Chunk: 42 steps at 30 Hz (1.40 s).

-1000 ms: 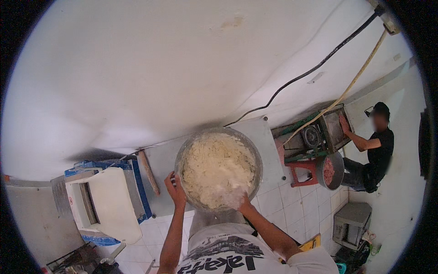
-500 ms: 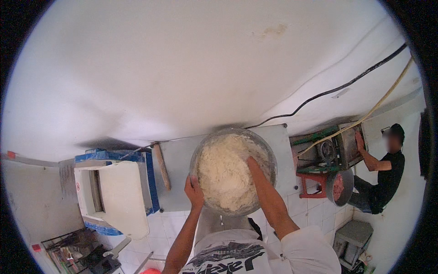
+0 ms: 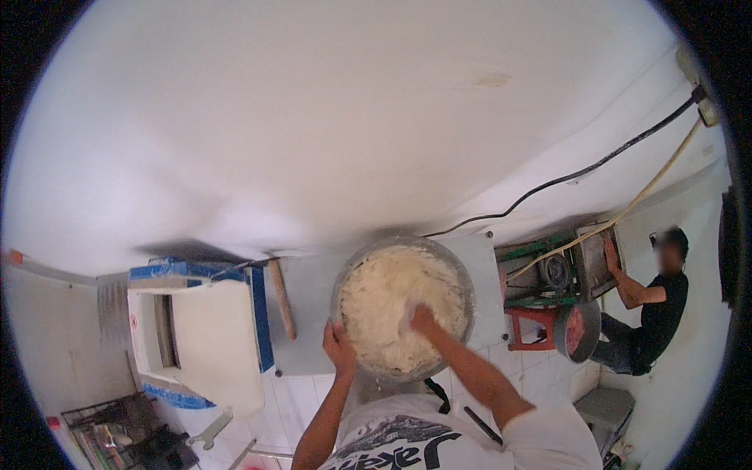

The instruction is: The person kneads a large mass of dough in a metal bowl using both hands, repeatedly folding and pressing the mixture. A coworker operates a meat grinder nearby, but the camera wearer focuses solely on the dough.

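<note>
A wide grey metal basin (image 3: 468, 294) holds a big, pale, shaggy mass of floury dough (image 3: 384, 290). It stands on a light grey table. At the basin's near left side, my left hand (image 3: 339, 348) grips the rim. My right hand (image 3: 421, 319) reaches into the dough a little right of the middle, its fingers curled into the mass and partly hidden by it.
A wooden rolling stick (image 3: 281, 298) lies left of the basin on the grey table (image 3: 309, 305). Further left stands a white and blue machine (image 3: 215, 337). At right, a co-worker (image 3: 662, 301) is beside a green-framed machine (image 3: 540, 262), a red stool (image 3: 533, 327) and a bowl of pinkish stuff (image 3: 578, 333).
My right hand has drawn from the dough's right side toward its middle and nearer to me. My left hand stays on the rim. The view has shifted slightly.
</note>
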{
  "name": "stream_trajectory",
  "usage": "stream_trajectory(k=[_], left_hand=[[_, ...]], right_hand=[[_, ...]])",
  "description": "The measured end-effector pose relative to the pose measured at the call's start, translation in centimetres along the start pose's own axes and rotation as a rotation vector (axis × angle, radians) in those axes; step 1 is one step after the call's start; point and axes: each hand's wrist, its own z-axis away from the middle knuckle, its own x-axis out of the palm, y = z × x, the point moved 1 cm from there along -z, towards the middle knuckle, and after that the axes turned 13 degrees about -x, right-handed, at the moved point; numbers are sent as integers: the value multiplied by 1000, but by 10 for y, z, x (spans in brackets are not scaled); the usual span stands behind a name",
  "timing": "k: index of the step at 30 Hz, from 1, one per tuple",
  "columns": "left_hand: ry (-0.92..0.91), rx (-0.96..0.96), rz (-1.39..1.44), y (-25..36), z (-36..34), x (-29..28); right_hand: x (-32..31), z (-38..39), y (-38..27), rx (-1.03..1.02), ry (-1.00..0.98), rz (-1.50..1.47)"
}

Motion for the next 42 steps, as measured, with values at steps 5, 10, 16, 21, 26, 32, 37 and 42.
stream_trajectory(k=[5, 10, 16, 21, 26, 32, 37, 42], left_hand=[[15, 97, -2, -12, -17, 12], [13, 145, -96, -16, -43, 5], [-169, 182, -107, 13, -79, 15], [-149, 43, -93, 12, -67, 3], [-96, 78, -107, 32, -59, 12], [-18, 159, -117, 12, -63, 16], [-106, 94, -83, 18, -61, 7], [-193, 138, -167, 34, -84, 12]], right_hand=[[-79, -83, 30, 132, -44, 45], [-34, -57, 34, -15, -226, 196], [-32, 14, 120, -497, 34, 670], [-125, -40, 52, -307, 80, 102], [-162, -184, -1, -241, -12, 44], [-93, -209, -13, -216, -131, 186], [-22, -58, 53, -308, -111, 196], [-31, 91, 79, -424, -73, 12]])
